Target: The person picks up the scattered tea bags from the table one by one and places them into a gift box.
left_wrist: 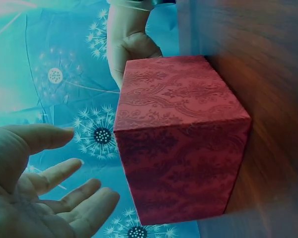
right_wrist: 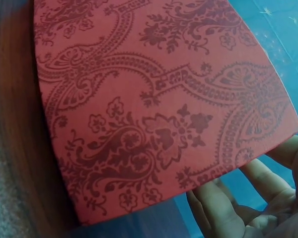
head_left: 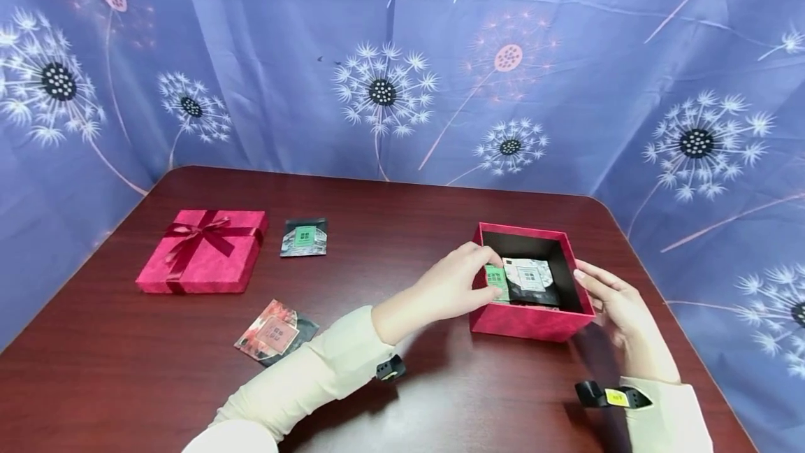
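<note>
A red patterned gift box (head_left: 525, 324) stands without its lid at the right of the table. Inside it lie a green-labelled packet (head_left: 496, 278) on the left and a black and silver packet (head_left: 531, 279) beside it. My left hand (head_left: 462, 278) reaches over the box's left rim, thumb and fingers spread apart around the green-labelled packet. In the left wrist view, the left hand (left_wrist: 54, 183) shows relaxed fingers with nothing between them. My right hand (head_left: 622, 310) rests its fingers against the box's right wall. The right wrist view has the right fingers (right_wrist: 218, 208) beside the box edge.
At the far left sits the red lid (head_left: 210, 254) with a ribbon bow. A green-labelled black packet (head_left: 305, 238) lies to its right. Nearer, an orange and black packet (head_left: 277, 333) lies by the left sleeve. A blue dandelion-print cloth (head_left: 302, 75) hangs behind the table.
</note>
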`<state>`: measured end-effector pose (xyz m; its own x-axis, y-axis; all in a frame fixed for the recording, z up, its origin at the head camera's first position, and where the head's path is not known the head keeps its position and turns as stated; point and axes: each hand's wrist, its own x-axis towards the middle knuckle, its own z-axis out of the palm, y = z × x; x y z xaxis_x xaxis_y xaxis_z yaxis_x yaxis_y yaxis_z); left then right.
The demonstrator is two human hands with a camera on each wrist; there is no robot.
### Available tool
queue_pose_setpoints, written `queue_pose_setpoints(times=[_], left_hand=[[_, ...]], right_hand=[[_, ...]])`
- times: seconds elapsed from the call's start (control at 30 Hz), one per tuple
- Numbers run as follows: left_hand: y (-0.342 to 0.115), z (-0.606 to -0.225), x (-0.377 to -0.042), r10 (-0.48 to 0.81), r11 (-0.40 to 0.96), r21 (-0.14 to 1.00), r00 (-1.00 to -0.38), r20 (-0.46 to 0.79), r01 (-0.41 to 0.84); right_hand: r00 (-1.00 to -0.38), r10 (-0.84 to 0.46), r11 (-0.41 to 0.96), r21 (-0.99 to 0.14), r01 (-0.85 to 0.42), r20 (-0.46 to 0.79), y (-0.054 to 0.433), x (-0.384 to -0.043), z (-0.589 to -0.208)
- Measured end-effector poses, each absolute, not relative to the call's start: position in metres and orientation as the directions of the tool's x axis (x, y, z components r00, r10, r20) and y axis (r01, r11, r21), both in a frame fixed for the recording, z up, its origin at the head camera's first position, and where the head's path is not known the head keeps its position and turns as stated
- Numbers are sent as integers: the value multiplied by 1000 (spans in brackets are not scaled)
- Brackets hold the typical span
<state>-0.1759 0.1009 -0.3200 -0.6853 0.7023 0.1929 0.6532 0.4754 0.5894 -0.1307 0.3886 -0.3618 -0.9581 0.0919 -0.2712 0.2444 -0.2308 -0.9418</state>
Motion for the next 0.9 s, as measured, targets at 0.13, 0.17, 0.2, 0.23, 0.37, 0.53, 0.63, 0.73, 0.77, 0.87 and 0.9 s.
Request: queue_pose_setpoints(times=[0.13, 0.17, 0.2, 0.23, 0.37, 0.53, 0.63, 0.73, 0.77, 0.87, 0.9], left_hand=[[93, -323, -163, 731, 511, 525, -665, 152, 681], [92, -323, -159, 739, 515, 512, -659, 143, 688], [90, -324, -155, 745, 516, 503, -653, 135, 693], [88, -326, -152, 751, 516, 495, -647, 130, 699], [72, -332, -142, 767, 509, 469, -628, 132, 722], [45, -336, -134, 783, 505, 451, -610, 121, 737], [29, -340, -130, 784, 500, 469, -611, 113, 728], [11, -344, -125, 764, 512, 502, -637, 106, 697], [5, -346, -124, 752, 519, 514, -650, 105, 683], [-12, -351, -118, 705, 556, 544, -703, 92, 629], [-17, -353, -117, 691, 561, 556, -717, 93, 613]], right_hand=[[-958, 86, -238, -939, 247, -274, 391, -132, -362], [-958, 84, -243, -938, 247, -274, 391, -132, -362], [-958, 84, -247, -937, 246, -274, 391, -132, -362], [-958, 89, -247, -938, 245, -273, 391, -133, -363], [-956, 86, -232, -938, 256, -282, 389, -133, -366], [-949, 97, -227, -935, 273, -300, 386, -130, -367], [-947, 105, -222, -935, 276, -305, 386, -128, -366], [-947, 99, -213, -936, 279, -305, 386, -129, -365], [-948, 95, -210, -937, 280, -305, 386, -129, -365], [-946, 90, -201, -936, 289, -311, 386, -131, -364], [-946, 90, -201, -936, 289, -311, 386, -131, -364]])
